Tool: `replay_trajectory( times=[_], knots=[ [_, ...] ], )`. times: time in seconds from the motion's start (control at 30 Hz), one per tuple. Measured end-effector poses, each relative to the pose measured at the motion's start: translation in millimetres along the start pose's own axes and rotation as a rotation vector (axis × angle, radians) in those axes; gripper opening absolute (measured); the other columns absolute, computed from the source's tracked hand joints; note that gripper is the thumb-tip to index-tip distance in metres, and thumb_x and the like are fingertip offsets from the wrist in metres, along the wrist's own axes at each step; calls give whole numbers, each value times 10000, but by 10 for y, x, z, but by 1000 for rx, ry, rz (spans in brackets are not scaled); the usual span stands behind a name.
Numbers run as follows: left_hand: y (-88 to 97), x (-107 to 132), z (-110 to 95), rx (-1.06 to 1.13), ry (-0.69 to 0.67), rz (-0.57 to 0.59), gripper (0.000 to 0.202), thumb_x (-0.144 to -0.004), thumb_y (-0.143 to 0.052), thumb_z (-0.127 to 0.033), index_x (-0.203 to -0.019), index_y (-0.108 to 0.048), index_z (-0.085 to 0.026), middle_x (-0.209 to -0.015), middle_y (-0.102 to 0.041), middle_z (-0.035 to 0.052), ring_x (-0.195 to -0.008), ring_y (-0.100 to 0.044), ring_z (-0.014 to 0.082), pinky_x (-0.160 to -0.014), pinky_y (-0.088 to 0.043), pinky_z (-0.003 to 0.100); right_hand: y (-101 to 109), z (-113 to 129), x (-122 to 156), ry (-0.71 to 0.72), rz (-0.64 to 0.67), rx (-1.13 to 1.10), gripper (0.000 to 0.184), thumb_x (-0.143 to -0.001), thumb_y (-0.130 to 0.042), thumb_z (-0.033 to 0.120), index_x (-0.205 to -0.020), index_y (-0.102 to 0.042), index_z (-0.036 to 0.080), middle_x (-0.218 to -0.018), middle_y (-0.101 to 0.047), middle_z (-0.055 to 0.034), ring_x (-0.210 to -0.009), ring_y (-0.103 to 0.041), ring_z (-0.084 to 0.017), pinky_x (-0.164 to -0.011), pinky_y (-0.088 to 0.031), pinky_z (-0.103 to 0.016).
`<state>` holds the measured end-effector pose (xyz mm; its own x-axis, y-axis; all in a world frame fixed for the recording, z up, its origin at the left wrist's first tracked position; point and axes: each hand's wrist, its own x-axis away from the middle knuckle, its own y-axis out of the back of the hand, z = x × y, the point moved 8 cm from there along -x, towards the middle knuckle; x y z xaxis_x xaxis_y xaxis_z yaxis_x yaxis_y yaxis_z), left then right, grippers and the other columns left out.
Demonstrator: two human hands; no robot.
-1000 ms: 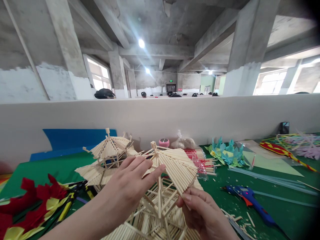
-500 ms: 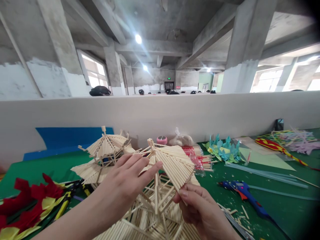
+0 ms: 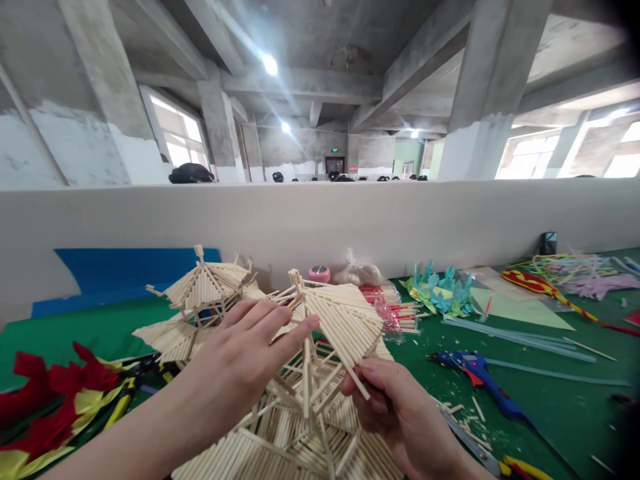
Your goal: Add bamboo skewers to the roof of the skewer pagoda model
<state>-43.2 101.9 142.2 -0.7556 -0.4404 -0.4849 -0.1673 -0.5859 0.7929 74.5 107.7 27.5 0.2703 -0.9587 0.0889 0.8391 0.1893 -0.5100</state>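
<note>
A pavilion model of thin wooden sticks point(image 3: 310, 400) stands in front of me on the green table point(image 3: 550, 400). My left hand point(image 3: 240, 367) lies on the left side of its upper roof point(image 3: 345, 320), fingers stretched out flat. My right hand point(image 3: 395, 407) is closed in a pinch on a single stick point(image 3: 350, 380) at the roof's lower right edge. A second, smaller stick pavilion point(image 3: 200, 300) stands just behind my left hand.
A blue glue gun point(image 3: 480, 377) lies right of the model among stick scraps. Red and yellow paper shapes point(image 3: 55, 400) and yellow-handled pliers point(image 3: 125, 400) lie at left. Behind are a bag of sticks point(image 3: 395, 310), teal paper flowers point(image 3: 440, 293), a pink tape roll point(image 3: 319, 273) and a grey partition point(image 3: 320, 220).
The view has tilted up and drifted slightly, so everything sits a little lower left. Both hands keep their hold on the roof, the right fingers shifting slightly along its edge.
</note>
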Motion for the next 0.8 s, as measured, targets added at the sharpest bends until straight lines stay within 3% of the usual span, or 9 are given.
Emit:
replay_trajectory(
  times=[0.37, 0.8],
  knots=[
    [18, -9, -3, -4, -3, -8, 507, -786, -300, 34, -1165, -502, -234, -953, -566, 61, -930, -489, 232, -812, -373, 397, -21, 71, 23, 29, -23, 53, 219, -686, -547, 333, -608, -645, 153, -441, -254, 87, -442, -167, -71, -456, -106, -256],
    [-7, 6, -3, -15, -18, -3, 523, -780, -302, 41, -1191, -487, -223, -979, -569, 85, -952, -482, 243, -808, -379, 410, -28, 63, 5, 8, -34, 57, 185, -619, -581, 328, -554, -626, 160, -409, -253, 97, -415, -154, -63, -442, -91, -258]
  ],
)
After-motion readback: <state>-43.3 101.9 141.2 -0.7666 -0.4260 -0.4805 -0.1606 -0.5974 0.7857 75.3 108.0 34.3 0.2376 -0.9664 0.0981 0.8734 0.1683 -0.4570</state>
